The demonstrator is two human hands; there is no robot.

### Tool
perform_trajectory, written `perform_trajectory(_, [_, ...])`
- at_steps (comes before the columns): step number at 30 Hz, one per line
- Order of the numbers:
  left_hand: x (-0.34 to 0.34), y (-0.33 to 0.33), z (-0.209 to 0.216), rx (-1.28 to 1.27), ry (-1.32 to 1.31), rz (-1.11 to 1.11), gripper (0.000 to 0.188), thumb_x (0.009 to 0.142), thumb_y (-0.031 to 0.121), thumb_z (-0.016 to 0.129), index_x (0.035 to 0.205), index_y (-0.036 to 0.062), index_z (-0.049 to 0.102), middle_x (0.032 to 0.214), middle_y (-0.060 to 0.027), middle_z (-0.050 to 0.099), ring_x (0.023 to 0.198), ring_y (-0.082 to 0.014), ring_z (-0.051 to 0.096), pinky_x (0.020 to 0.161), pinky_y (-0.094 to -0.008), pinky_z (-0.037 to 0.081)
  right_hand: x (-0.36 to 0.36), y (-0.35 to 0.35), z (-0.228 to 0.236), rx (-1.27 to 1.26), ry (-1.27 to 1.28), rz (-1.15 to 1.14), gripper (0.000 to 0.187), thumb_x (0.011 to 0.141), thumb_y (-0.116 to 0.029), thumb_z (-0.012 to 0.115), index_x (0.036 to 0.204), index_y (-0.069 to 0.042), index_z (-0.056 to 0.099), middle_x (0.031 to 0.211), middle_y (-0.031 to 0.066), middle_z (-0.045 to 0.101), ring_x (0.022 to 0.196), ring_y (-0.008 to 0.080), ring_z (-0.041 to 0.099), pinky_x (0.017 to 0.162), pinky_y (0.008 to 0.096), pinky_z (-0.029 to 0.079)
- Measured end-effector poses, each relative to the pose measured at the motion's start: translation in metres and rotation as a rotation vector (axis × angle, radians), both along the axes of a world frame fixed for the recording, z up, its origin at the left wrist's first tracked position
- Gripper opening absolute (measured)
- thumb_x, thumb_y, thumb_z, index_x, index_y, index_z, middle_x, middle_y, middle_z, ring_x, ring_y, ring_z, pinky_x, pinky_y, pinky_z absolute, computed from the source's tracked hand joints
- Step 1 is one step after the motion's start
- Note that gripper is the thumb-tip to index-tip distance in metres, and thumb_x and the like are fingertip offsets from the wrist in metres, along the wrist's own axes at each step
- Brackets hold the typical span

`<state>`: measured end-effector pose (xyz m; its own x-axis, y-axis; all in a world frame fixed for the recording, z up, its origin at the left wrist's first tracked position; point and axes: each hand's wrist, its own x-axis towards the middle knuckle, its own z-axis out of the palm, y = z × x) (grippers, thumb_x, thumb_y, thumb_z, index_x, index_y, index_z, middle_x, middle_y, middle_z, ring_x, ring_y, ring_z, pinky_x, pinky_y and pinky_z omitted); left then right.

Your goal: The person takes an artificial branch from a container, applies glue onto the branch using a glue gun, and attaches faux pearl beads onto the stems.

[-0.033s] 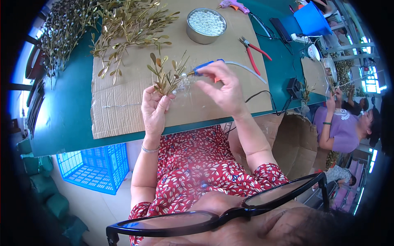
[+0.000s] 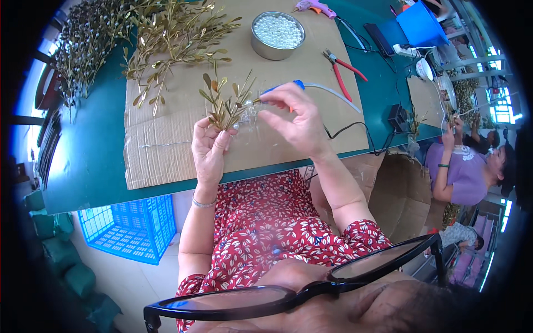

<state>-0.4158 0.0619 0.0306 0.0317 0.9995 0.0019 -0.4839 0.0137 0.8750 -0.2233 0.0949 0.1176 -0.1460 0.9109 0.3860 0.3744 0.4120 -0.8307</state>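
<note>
- We see the left hand [image 2: 210, 145] pinching the stem end of a gold-leaf sprig [image 2: 225, 108] between thumb and fingers, the leaves fanning upward above the cardboard sheet [image 2: 255, 161]; all clock directions here are read from this sprig.
- At 3 o'clock, we find the right hand [image 2: 297, 119], its thumb spread from curved fingers and a gap showing between; we cannot tell whether those fingers touch the blue glue gun [image 2: 300, 84] partly hidden behind them, between 2 and 3 o'clock.
- At 1 o'clock, we note a round metal tin [image 2: 277, 51] filled with white pearl-like beads [image 2: 278, 30].
- Between 2 and 3 o'clock, farther out than the glue gun, we see red-handled pliers [image 2: 338, 75] lying with handles parted on the cardboard.
- Toward 11 o'clock, we see gold-leaf branches [image 2: 172, 44] heaped across the cardboard's far edge; at 10 o'clock, dark berry branches [image 2: 89, 50] lie on the green counter [image 2: 89, 155].
- Between 1 and 2 o'clock, near the top edge, we spot a pink glue gun [image 2: 317, 7]; a blue bucket [image 2: 423, 25] stands well apart at 2 o'clock.
- At 7 o'clock, below the counter, we see a blue plastic crate [image 2: 130, 227] on the floor.
- Between 3 and 4 o'clock, well apart, we see a co-worker in a purple top [image 2: 463, 175], hands raised.
</note>
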Motion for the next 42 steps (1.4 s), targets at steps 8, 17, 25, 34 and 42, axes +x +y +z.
perform_trajectory(8, [0.004,-0.001,0.001,-0.007,-0.043,0.001,0.032,0.091,0.003,0.053,0.119,0.0024,0.039,0.094,-0.0114,0.063,0.065,-0.0042,0.044,0.058,-0.0168,0.035,-0.014,0.006,-0.004,-0.010,0.005,0.038,0.019,0.075,-0.006,0.071,0.091,-0.001,0.064,0.084,0.0075,0.059,0.075,0.0182,0.059,0.065,0.0280,0.048])
perform_trajectory(17, [0.004,-0.001,0.000,0.000,-0.044,-0.023,0.031,0.091,0.004,0.053,0.119,0.0027,0.039,0.093,-0.0117,0.063,0.064,-0.0046,0.043,0.058,-0.0168,0.035,-0.012,0.006,-0.006,0.061,-0.039,0.000,0.015,0.073,-0.005,0.071,0.085,-0.001,0.064,0.080,0.0066,0.059,0.074,0.0182,0.059,0.061,0.0282,0.048])
perform_trajectory(25, [-0.001,0.002,0.000,-0.004,-0.186,0.025,0.024,0.093,0.002,0.049,0.117,0.0018,0.045,0.093,-0.0068,0.060,0.063,-0.0067,0.042,0.055,-0.0190,0.034,0.007,0.002,0.004,-0.099,0.058,-0.112,0.024,0.075,-0.011,0.072,0.094,-0.002,0.060,0.084,0.0085,0.059,0.075,0.0182,0.059,0.066,0.0274,0.049])
perform_trajectory(34, [-0.010,0.007,-0.005,-0.115,-0.393,-0.001,0.021,0.092,0.003,0.049,0.113,0.0019,0.049,0.090,-0.0074,0.054,0.066,-0.0092,0.041,0.058,-0.0215,0.035,0.079,0.014,-0.045,-0.578,-0.317,-0.248,0.036,0.079,-0.026,0.068,0.098,0.004,0.059,0.085,0.0129,0.064,0.073,0.0206,0.061,0.066,0.0320,0.048])
perform_trajectory(42, [-0.011,0.006,-0.008,-0.072,-0.276,-0.019,0.024,0.093,0.009,0.051,0.116,0.0008,0.050,0.086,-0.0079,0.058,0.060,-0.0063,0.038,0.055,-0.0191,0.031,0.076,0.024,-0.054,-0.608,-0.149,-0.195,0.033,0.076,-0.020,0.068,0.097,0.005,0.062,0.075,0.0058,0.061,0.065,0.0112,0.054,0.061,0.0250,0.045])
